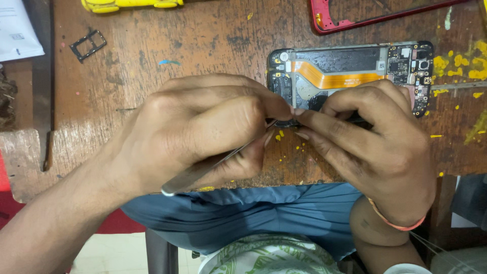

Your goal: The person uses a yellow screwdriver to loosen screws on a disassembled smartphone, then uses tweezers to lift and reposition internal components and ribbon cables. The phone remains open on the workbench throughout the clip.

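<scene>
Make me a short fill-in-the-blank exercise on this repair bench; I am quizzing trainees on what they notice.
1. The left hand holds metal ____ whose tips reach the near edge of the opened phone.
2. The flat ribbon cable across the phone's inside is ____ in colour.
3. The empty phone frame at the top of the wooden bench is ____.
4. The right hand wears a thin band on its ____.

Missing words: tweezers; orange; red; wrist

Even warm light, soft shadows under hands, sharp centre, slight edge blur
</scene>
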